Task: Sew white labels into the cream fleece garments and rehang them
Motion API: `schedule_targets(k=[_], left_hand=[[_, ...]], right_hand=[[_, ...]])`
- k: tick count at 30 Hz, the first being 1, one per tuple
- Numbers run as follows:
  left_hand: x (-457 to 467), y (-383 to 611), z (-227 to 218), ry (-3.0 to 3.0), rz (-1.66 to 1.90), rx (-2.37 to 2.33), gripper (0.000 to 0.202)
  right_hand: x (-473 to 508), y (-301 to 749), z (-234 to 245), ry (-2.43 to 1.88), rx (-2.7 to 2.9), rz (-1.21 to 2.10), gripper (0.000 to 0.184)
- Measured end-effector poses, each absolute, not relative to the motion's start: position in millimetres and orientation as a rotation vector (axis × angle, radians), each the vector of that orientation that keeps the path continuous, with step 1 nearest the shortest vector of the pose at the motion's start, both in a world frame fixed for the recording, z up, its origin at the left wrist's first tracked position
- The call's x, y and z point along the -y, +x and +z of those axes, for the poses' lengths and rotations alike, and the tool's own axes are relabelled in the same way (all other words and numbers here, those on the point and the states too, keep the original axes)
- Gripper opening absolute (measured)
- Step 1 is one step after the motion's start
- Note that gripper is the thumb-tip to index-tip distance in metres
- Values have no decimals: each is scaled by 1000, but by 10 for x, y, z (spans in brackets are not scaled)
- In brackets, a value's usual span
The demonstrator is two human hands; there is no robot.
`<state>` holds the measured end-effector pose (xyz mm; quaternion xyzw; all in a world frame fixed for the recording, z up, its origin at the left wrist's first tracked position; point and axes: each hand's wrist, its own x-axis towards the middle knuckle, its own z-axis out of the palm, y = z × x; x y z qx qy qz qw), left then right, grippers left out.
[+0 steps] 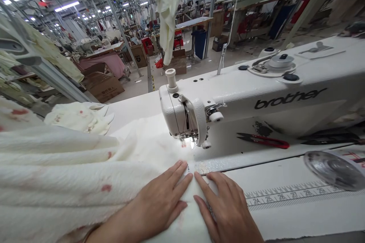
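Observation:
A white sewing machine (182,110) stands ahead, its lamp lighting the needle area. Cream fleecy fabric (99,171) with reddish spots spreads over the left side and runs under the presser foot (184,143). My left hand (159,197) lies on this fabric with its fingers stretched forward, fingertips beside a small white label (188,169). To its right, my right hand (225,205) rests flat with fingers spread, at the fabric's right edge near the machine bed. Both hands are just in front of the needle.
Red-handled thread snips (265,140) lie under the machine arm. A printed ruler strip (288,195) runs along the table edge, with a clear round dish (333,169) by it. A bunched fabric piece (81,117) sits at the back left. Cardboard boxes (105,83) stand on the floor beyond.

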<state>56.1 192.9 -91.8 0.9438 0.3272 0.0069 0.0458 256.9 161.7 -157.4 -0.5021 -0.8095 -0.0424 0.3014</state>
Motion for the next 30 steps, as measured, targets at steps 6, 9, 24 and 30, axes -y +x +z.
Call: schedule_targets(k=[6,9,24,30], left_hand=[[-1925,564,-928,2882,11,-1013,53],[-1922,562,-931,2901,-12,-1012,54],[-1928,539,-981,2805,43,-1019,57],[-1924,564,-951,2844,-6,-1022,55]], right_hand=[[-1611,2564,-1570,-1338,2137,-92,37],[-1614,2576,-1598,-1315,2124,-121,37],[-1614,2545,-1559,-1364,2080,-110,34],[-1592,2580,-1574,-1317,2093,-132,34]])
